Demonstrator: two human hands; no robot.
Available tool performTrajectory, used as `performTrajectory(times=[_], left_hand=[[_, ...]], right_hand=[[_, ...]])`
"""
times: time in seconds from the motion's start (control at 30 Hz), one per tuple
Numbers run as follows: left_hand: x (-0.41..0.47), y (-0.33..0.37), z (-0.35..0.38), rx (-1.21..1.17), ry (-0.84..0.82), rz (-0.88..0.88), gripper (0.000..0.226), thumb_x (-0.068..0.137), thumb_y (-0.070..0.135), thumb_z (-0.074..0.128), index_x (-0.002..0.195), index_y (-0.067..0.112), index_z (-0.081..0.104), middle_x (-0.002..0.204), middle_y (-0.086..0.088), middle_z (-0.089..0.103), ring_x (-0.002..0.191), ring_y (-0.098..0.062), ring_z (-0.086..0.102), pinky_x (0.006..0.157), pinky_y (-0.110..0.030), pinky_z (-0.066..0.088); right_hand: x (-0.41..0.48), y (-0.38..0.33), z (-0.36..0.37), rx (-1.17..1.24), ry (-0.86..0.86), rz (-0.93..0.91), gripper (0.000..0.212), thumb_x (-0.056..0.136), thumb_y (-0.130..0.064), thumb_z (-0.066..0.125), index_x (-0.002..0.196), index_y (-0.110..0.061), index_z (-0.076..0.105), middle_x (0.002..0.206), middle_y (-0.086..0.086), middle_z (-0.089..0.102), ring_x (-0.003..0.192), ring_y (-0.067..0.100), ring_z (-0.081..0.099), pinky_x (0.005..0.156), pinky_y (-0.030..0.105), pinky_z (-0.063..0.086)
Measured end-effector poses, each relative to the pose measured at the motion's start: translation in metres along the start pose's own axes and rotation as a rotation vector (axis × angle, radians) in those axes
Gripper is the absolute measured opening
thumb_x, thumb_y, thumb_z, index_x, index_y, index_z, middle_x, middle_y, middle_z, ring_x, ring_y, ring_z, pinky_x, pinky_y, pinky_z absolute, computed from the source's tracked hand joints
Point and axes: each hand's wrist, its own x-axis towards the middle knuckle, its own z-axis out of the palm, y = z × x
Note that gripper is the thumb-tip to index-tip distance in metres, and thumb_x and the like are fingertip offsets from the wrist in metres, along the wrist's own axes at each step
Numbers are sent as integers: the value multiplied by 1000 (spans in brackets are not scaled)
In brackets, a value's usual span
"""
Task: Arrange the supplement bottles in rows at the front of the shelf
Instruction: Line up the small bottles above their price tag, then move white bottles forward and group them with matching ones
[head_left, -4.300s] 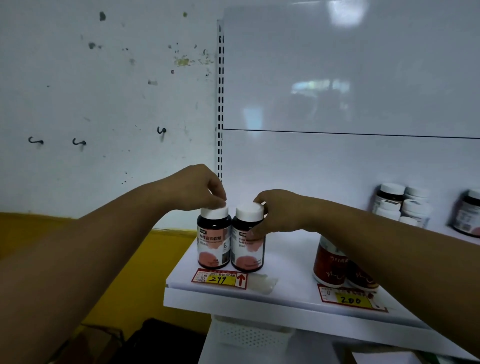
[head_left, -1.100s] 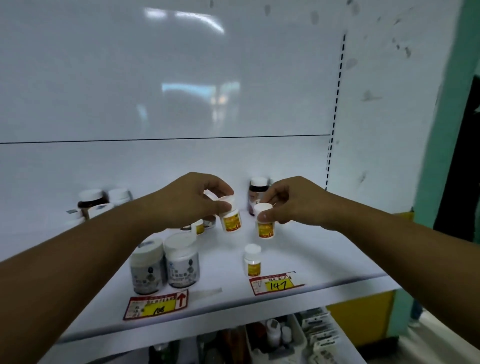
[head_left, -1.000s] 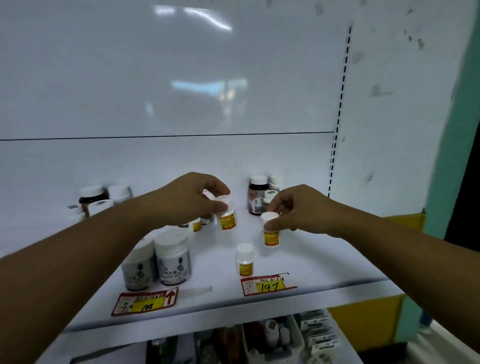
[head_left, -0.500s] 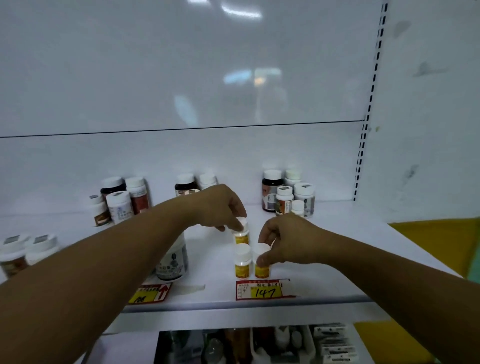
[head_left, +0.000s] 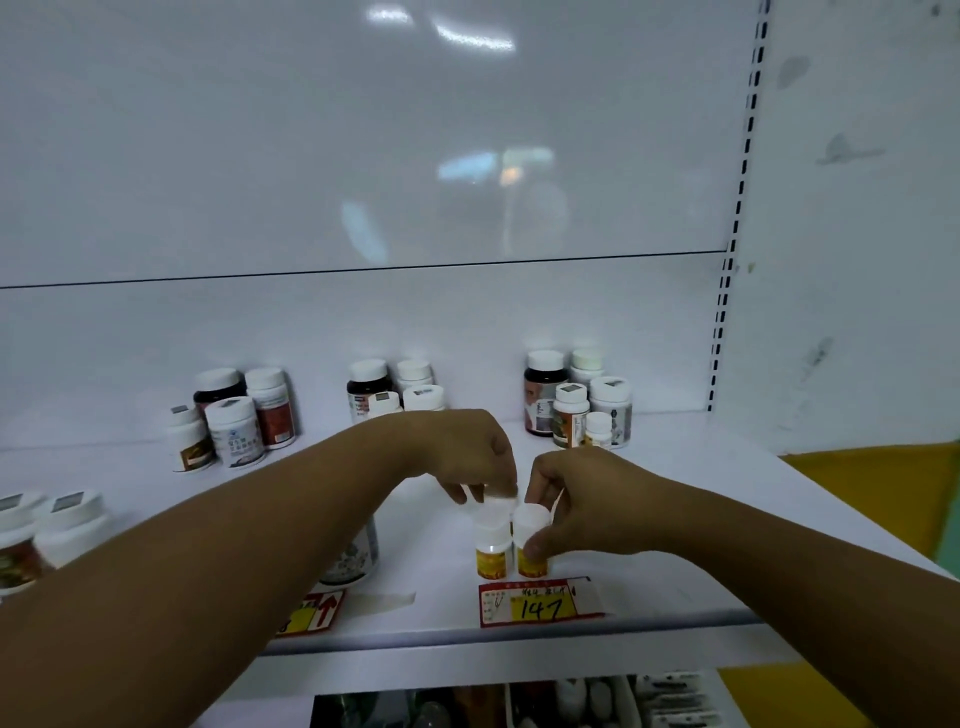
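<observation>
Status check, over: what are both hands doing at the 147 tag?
Right hand gripping front-right yellow-label bottle. Left hand on bottle behind. Third bottle stands alongside. Nothing blocking.

Hidden, cropped and blurred parts at the white shelf

The left forearm (head_left: 218, 566) covers most of a grey-labelled white bottle (head_left: 358, 558) and half of a red-and-yellow price tag (head_left: 311, 613); two white-capped bottles (head_left: 36, 535) are cropped at the left edge; a third small cap (head_left: 496, 501) under the fingertips is blurred.

White shelf (head_left: 675, 525): supplement bottles (head_left: 491, 551), price tags (head_left: 540, 603).
</observation>
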Motion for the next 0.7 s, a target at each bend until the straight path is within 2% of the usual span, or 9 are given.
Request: performTrajectory(times=[0.07, 0.13, 0.2, 0.3, 0.37, 0.43, 0.5, 0.63, 0.7], left_hand=[[-7, -3, -5, 66, 69, 20, 34, 88, 29, 60, 119, 14, 60, 120, -3, 62, 103, -18, 59, 87, -30, 53], [-21, -11, -22, 163, 177, 29, 40, 86, 37, 60, 122, 21, 58, 122, -1, 60, 104, -17, 58, 92, -32, 49], [-43, -27, -45, 205, 255, -4, 40, 85, 39, 60, 122, 23, 58, 121, -1, 60, 101, -14, 56, 91, -27, 46], [-81, -65, -80, 281, 338, -122, 40, 87, 38, 58, 124, 23, 57, 127, 3, 56, 114, -16, 52, 93, -25, 38], [-104, -97, -98, 296, 359, -227, 39, 86, 38, 59, 123, 24, 57, 126, 4, 56, 114, -17, 53, 97, -31, 42], [-123, -130, -114, 292, 365, -301, 36, 85, 37, 61, 119, 23, 59, 119, 2, 60, 105, -16, 56, 89, -32, 48], [-138, -162, -128, 321, 372, -363, 36, 85, 38, 61, 118, 22, 60, 115, 2, 62, 99, -14, 56, 80, -24, 43], [-149, -214, -146, 303, 416, -384, 38, 86, 39, 60, 120, 23, 59, 121, 2, 61, 103, -15, 55, 85, -24, 39], [-146, -237, -149, 335, 352, -366, 40, 86, 39, 60, 122, 23, 57, 123, 2, 60, 104, -16, 55, 87, -25, 41]], right_hand=[[-2, 0, -7, -31, 9, -9, 50, 66, -56, 72, 107, -32, 57, 93, -18, 57, 77, 2, 57, 63, 15, 46], [-2, -3, -19, -18, 80, -38, 70, 62, -73, 58, 120, -34, 54, 106, -18, 60, 90, 0, 59, 76, 18, 49], [2, -9, -30, -23, 150, -86, 76, 61, -78, 48, 125, -38, 50, 122, -15, 58, 99, 0, 55, 84, 18, 46], [17, -27, -38, -48, 186, -150, 61, 72, -69, 53, 128, -46, 44, 132, -10, 53, 98, 2, 53, 85, 19, 42], [27, -42, -36, -65, 213, -193, 57, 75, -64, 55, 128, -46, 44, 134, -13, 51, 95, -1, 48, 82, 18, 38], [38, -58, -30, -76, 247, -242, 52, 75, -60, 58, 124, -46, 48, 133, -19, 51, 97, -5, 44, 83, 16, 37], [52, -79, -25, -91, 270, -288, 45, 75, -56, 60, 118, -45, 54, 128, -22, 54, 98, -7, 46, 81, 15, 40], [96, -128, -16, -83, 293, -328, 28, 79, -43, 65, 107, -37, 64, 112, -18, 63, 96, 1, 59, 79, 15, 46], [126, -155, -10, -138, 250, -347, 30, 82, -42, 63, 110, -34, 63, 112, -16, 63, 97, 1, 57, 81, 15, 44]])
